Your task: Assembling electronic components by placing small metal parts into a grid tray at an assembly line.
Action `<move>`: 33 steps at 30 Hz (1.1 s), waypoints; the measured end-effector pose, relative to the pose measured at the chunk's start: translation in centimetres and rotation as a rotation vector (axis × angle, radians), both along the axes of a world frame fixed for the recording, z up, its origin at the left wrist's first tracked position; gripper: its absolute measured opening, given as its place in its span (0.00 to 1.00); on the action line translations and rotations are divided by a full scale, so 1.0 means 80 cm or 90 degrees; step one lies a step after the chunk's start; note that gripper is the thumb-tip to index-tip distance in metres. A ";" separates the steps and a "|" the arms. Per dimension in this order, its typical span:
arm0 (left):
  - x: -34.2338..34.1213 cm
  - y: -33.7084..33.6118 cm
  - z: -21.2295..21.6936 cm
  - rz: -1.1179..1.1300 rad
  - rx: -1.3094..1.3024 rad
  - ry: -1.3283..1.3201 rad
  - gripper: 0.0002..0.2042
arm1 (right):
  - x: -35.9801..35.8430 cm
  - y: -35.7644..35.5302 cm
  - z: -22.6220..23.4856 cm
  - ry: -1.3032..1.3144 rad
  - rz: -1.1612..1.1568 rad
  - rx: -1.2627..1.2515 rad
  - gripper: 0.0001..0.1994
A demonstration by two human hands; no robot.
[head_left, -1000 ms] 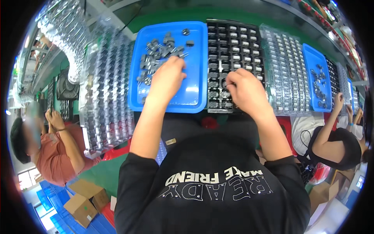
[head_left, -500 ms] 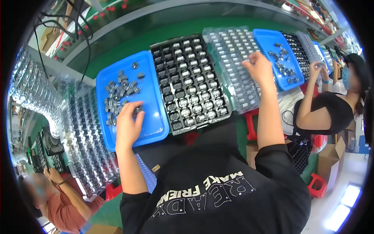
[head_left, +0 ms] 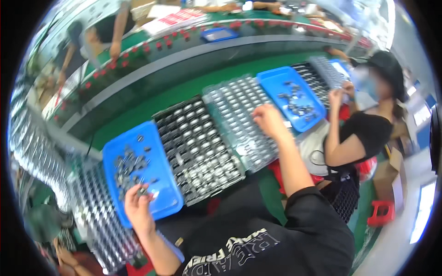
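Note:
Over the near edge of a blue tray [head_left: 167,187], my left hand [head_left: 139,212] pinches a small grey metal part [head_left: 143,189] between thumb and fingertips. Similar loose grey parts [head_left: 130,166] lie heaped in that tray. My right hand [head_left: 270,120] is at the clear plastic blister tray [head_left: 246,133], fingers bent together and pointing down at its right side; whatever they hold is hidden. Between the two stands a black compartment tray [head_left: 199,149], with shiny silver parts in many of its pockets.
Farther right are a second blue tray [head_left: 301,120] with loose parts and a co-worker in black [head_left: 357,133]. Another clear tray [head_left: 94,211] lies at left, beside a silver flexible duct [head_left: 39,152]. A long conveyor edge [head_left: 161,57] curves behind the green bench. Red stools [head_left: 381,213] stand right.
The view has tilted, so the trays appear lower and more of the far line shows. My left hand has come back from the heap with a part; my right hand has lowered toward the clear tray.

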State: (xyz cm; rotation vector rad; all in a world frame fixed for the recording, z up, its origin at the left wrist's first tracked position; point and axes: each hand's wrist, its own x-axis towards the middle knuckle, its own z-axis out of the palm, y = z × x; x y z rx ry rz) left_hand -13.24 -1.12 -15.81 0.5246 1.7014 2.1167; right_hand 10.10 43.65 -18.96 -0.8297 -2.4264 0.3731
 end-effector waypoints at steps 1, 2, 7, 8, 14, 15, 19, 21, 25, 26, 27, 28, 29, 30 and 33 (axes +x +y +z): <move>0.005 -0.001 0.004 -0.023 0.012 -0.009 0.19 | -0.013 -0.012 0.008 0.021 0.012 0.007 0.05; 0.009 0.008 0.009 -0.043 0.021 -0.017 0.20 | -0.017 -0.026 0.018 0.048 -0.013 -0.012 0.07; 0.030 0.061 0.043 -0.182 0.181 -0.152 0.18 | -0.051 -0.172 0.086 0.396 0.158 -0.485 0.07; 0.035 0.064 0.049 -0.188 0.178 -0.142 0.17 | -0.062 -0.208 0.102 0.396 0.228 -0.531 0.07; 0.052 0.062 0.057 -0.226 0.236 -0.075 0.20 | -0.106 -0.306 0.129 0.373 0.448 -0.361 0.13; 0.055 0.060 0.060 -0.215 0.211 -0.077 0.24 | -0.112 -0.309 0.132 0.381 0.458 -0.310 0.14; 0.058 0.057 0.065 -0.188 0.216 -0.049 0.23 | -0.120 -0.319 0.136 0.377 0.462 -0.167 0.15; 0.058 0.053 0.064 -0.199 0.210 -0.066 0.23 | -0.115 -0.325 0.135 0.359 0.448 -0.176 0.15; 0.055 0.049 0.053 -0.210 0.216 -0.024 0.19 | -0.109 -0.327 0.134 0.326 0.440 -0.139 0.15; 0.055 0.049 0.052 -0.213 0.208 -0.029 0.19 | -0.109 -0.327 0.133 0.323 0.437 -0.138 0.15; 0.055 0.048 0.050 -0.216 0.200 -0.034 0.19 | -0.109 -0.327 0.133 0.322 0.453 -0.136 0.15; 0.057 0.048 0.051 -0.219 0.202 -0.037 0.19 | -0.110 -0.325 0.134 0.320 0.467 -0.133 0.15; 0.059 0.047 0.051 -0.201 0.214 -0.040 0.18 | -0.112 -0.324 0.135 0.312 0.481 -0.128 0.12; 0.061 0.047 0.050 -0.181 0.227 -0.044 0.18 | -0.113 -0.322 0.129 0.309 0.480 -0.128 0.12; 0.054 0.043 0.034 -0.152 0.115 0.031 0.19 | -0.121 -0.319 0.107 0.284 0.441 -0.617 0.07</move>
